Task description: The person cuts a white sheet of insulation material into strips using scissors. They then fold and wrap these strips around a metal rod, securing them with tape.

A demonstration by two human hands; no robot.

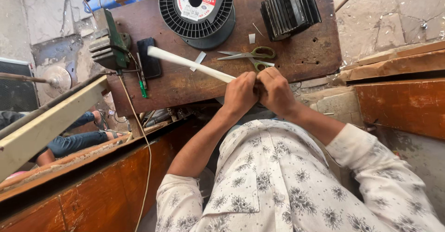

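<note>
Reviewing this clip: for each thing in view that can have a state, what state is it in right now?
White tube: lying slanted across the wooden table, near end gripped.
Left hand: closed on the tube's end.
Right hand: closed beside the left hand, touching it.
Scissors: open, flat on the table, untouched.
Wire spool: lying flat, wound.
Black phone: face down, under the tube's far end.
Stack of black plates: fanned, leaning.

From my hands, scissors (250,56) block twelve o'clock closely; wire spool (196,7) at eleven, black stack (289,10) at one. Bare wooden table (194,86) lies toward ten.
</note>
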